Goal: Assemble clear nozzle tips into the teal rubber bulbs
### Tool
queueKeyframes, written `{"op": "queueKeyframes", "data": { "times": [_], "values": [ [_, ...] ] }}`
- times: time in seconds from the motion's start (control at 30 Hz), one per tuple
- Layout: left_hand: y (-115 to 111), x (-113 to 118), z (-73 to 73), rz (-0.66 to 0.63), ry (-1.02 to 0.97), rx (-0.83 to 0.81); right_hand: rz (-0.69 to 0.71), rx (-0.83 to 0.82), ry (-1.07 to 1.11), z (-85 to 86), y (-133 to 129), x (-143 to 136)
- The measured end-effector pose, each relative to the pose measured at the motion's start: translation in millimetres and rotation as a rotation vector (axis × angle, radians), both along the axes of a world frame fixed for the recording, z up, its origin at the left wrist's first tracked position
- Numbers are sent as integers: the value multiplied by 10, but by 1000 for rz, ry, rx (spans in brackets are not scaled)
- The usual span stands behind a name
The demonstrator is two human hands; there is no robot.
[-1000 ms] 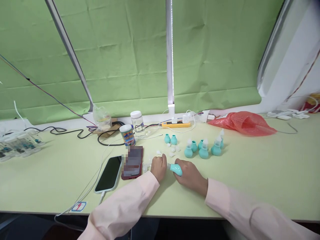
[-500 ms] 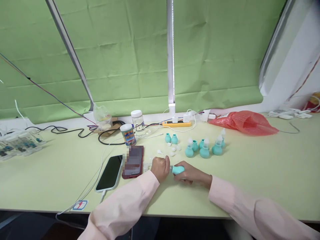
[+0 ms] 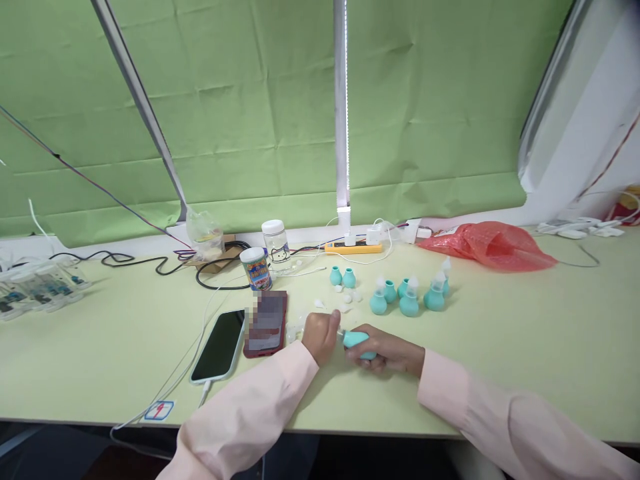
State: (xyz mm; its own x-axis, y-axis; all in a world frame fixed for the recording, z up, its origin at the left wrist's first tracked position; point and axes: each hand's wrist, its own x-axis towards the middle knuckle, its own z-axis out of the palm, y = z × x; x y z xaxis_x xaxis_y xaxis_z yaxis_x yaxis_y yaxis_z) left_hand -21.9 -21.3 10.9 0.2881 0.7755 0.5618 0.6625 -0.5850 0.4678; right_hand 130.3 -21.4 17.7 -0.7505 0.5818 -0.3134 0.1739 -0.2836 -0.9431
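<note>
My right hand (image 3: 383, 348) is wrapped round a teal rubber bulb (image 3: 356, 340), its neck pointing left. My left hand (image 3: 321, 335) is closed beside the neck, on a small clear piece mostly hidden by the fingers. Beyond my hands lie small white caps (image 3: 347, 298) and clear pieces. Two teal bulbs with open necks (image 3: 349, 278) stand behind them. To the right are several more teal bulbs (image 3: 409, 305), some with clear pointed tips fitted.
Two phones (image 3: 220, 347) lie left of my hands, one on a white cable. Behind them stand a printed can (image 3: 257, 269) and a clear jar (image 3: 276, 241). A yellow power strip (image 3: 353, 249) and red plastic bag (image 3: 493, 247) lie at the back.
The bulb in my right hand shows more of its body now and its neck sits slightly clear of my left fist. My left hand has hardly moved.
</note>
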Motion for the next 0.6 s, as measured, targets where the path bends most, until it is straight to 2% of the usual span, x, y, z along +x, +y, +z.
{"op": "queueKeyframes", "data": {
  "times": [0.07,0.13,0.2,0.3,0.43,0.6],
  "values": [
    [46,-51,75,78,-90,-20,-91,78,95,47,-4,9],
    [108,-128,163,177,-59,27,-198,159,179,93,-2,29],
    [171,-203,218,266,92,90,-304,215,230,119,11,55],
    [232,-260,197,293,366,80,-411,261,257,113,37,82],
    [222,-245,104,332,584,-6,-456,285,257,79,46,81],
    [185,-242,86,364,694,-103,-450,368,217,80,35,71]
  ]
}}
